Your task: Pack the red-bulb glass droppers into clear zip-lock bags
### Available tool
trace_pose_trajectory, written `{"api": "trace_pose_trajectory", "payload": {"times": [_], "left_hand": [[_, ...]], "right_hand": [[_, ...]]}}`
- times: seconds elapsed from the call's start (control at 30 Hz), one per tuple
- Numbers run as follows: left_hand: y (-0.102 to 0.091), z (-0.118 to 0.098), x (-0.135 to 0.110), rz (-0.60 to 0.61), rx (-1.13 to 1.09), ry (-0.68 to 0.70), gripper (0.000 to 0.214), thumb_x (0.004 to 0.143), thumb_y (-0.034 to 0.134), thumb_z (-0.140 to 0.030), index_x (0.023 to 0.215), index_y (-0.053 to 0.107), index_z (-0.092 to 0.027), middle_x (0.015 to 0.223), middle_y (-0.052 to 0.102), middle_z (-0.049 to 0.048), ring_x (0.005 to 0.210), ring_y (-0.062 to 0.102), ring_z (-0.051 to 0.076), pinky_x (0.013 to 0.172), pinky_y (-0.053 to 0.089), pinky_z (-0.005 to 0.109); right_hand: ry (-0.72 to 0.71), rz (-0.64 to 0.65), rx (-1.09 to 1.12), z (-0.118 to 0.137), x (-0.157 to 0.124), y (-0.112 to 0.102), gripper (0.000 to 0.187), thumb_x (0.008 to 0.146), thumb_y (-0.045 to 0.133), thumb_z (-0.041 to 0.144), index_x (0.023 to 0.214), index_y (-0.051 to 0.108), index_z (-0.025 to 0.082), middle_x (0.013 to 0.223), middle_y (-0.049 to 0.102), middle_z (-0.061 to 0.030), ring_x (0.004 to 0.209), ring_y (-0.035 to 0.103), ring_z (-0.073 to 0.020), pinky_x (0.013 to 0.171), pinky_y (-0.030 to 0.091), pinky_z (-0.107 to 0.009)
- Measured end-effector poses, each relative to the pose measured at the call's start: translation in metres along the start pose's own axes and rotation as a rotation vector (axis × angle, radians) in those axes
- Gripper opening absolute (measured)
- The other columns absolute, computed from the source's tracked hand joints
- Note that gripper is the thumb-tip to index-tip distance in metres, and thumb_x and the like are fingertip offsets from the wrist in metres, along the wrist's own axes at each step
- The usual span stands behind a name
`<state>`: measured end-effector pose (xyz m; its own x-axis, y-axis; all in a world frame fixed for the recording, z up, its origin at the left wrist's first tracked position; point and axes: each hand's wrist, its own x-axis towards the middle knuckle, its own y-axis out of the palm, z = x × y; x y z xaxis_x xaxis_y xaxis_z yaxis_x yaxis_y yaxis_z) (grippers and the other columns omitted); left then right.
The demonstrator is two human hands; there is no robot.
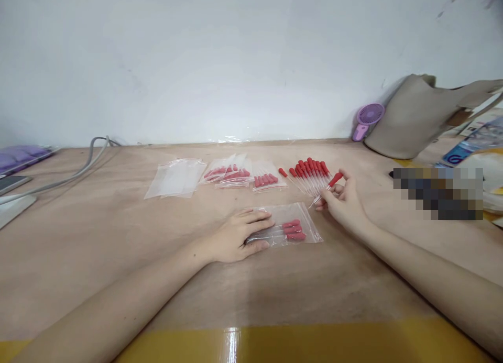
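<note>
A clear plastic bag (310,229) is pinned under the left hand (239,234), spread flat. A thin red-topped glass dropper (327,188), pinched by the right hand (346,200), could be snapped if squeezed.

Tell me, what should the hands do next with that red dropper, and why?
Probably slide the dropper in the right hand into the bag. The left hand holds that bag flat, and three more droppers already lie inside it.
</note>
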<state>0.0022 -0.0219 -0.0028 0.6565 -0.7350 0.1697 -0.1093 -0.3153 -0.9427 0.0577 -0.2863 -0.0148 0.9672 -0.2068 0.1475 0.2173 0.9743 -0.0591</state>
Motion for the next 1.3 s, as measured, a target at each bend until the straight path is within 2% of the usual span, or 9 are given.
{"api": "trace_pose_trajectory", "payload": {"times": [0.33, 0.5, 0.7, 0.87, 0.97, 1.03, 1.17, 1.23, 1.3], "left_hand": [[0.004, 0.003, -0.002, -0.059, -0.026, -0.001, 0.053, 0.090, 0.049, -0.041, 0.137, 0.036, -0.020, 0.137, 0.044, 0.0101, 0.126, 0.041, 0.024, 0.105, 0.033, 0.043], [0.001, 0.002, -0.002, -0.044, -0.032, -0.011, 0.053, 0.091, 0.049, -0.040, 0.137, 0.034, -0.021, 0.137, 0.045, 0.0098, 0.126, 0.041, 0.024, 0.106, 0.032, 0.043], [0.000, 0.000, -0.001, -0.055, -0.029, -0.011, 0.051, 0.090, 0.049, -0.039, 0.136, 0.036, -0.020, 0.135, 0.046, 0.0101, 0.125, 0.042, 0.024, 0.104, 0.034, 0.044], [0.002, 0.001, -0.001, -0.057, -0.026, -0.012, 0.053, 0.090, 0.049, -0.039, 0.138, 0.035, -0.021, 0.137, 0.044, 0.0107, 0.126, 0.040, 0.025, 0.105, 0.033, 0.044], [0.002, 0.002, -0.001, -0.068, -0.035, 0.002, 0.053, 0.090, 0.049, -0.037, 0.138, 0.034, -0.021, 0.136, 0.045, 0.0108, 0.125, 0.042, 0.024, 0.104, 0.034, 0.043], [0.002, 0.002, -0.002, -0.072, -0.037, 0.009, 0.051, 0.091, 0.049, -0.037, 0.137, 0.035, -0.021, 0.136, 0.045, 0.0106, 0.125, 0.042, 0.024, 0.104, 0.034, 0.043], [0.003, 0.002, -0.002, -0.040, 0.000, 0.011, 0.044, 0.092, 0.046, -0.037, 0.134, 0.042, -0.025, 0.139, 0.042, 0.0086, 0.128, 0.039, 0.024, 0.106, 0.030, 0.045], [0.002, 0.003, -0.002, -0.023, 0.025, 0.007, 0.043, 0.093, 0.045, -0.037, 0.134, 0.043, -0.025, 0.140, 0.041, 0.0086, 0.129, 0.038, 0.025, 0.106, 0.030, 0.045], [0.001, 0.005, -0.001, -0.011, 0.049, 0.005, 0.044, 0.093, 0.044, -0.037, 0.135, 0.042, -0.025, 0.140, 0.041, 0.0087, 0.128, 0.038, 0.025, 0.106, 0.031, 0.045]], "right_hand": [[0.258, 0.160, 0.323, 0.000, -0.020, 0.004, 0.031, 0.070, 0.064, 0.024, 0.088, 0.039, 0.023, 0.066, 0.060, 0.0041, 0.059, 0.065, -0.0139, 0.062, 0.057, -0.031], [0.308, 0.416, 0.183, -0.001, -0.018, -0.005, 0.026, 0.064, 0.072, 0.022, 0.081, 0.053, 0.018, 0.073, 0.065, 0.0001, 0.062, 0.062, -0.0095, 0.061, 0.052, -0.023], [0.244, 0.611, -0.081, -0.003, -0.007, -0.006, 0.032, 0.059, 0.074, 0.037, 0.080, 0.064, 0.015, 0.052, 0.057, 0.0044, 0.043, 0.045, -0.0053, 0.042, 0.037, -0.019], [0.139, 0.533, -0.186, -0.005, -0.008, 0.008, 0.037, 0.058, 0.071, 0.048, 0.074, 0.066, 0.015, 0.052, 0.054, 0.0026, 0.043, 0.040, -0.0068, 0.040, 0.033, -0.022], [-0.075, 0.462, -0.236, -0.005, -0.011, 0.014, 0.034, 0.058, 0.070, 0.049, 0.062, 0.063, 0.016, 0.067, 0.059, -0.0027, 0.059, 0.051, -0.0118, 0.053, 0.042, -0.026], [-0.192, 0.496, -0.311, -0.004, -0.010, 0.012, 0.029, 0.061, 0.067, 0.045, 0.060, 0.063, 0.017, 0.079, 0.061, -0.0052, 0.070, 0.055, -0.0141, 0.062, 0.044, -0.027], [-0.104, 0.609, -0.560, 0.003, 0.007, 0.000, 0.022, 0.073, 0.055, 0.036, 0.076, 0.065, 0.017, 0.063, 0.058, -0.0011, 0.051, 0.047, -0.0102, 0.050, 0.039, -0.024], [-0.169, 0.499, -0.713, 0.008, 0.021, -0.002, 0.017, 0.074, 0.055, 0.031, 0.076, 0.064, 0.016, 0.057, 0.056, -0.0001, 0.049, 0.047, -0.0107, 0.049, 0.037, -0.024], [-0.346, 0.365, -0.839, 0.015, 0.034, 0.005, 0.012, 0.074, 0.055, 0.026, 0.074, 0.062, 0.016, 0.066, 0.062, -0.0033, 0.059, 0.054, -0.0131, 0.055, 0.040, -0.024]]}}
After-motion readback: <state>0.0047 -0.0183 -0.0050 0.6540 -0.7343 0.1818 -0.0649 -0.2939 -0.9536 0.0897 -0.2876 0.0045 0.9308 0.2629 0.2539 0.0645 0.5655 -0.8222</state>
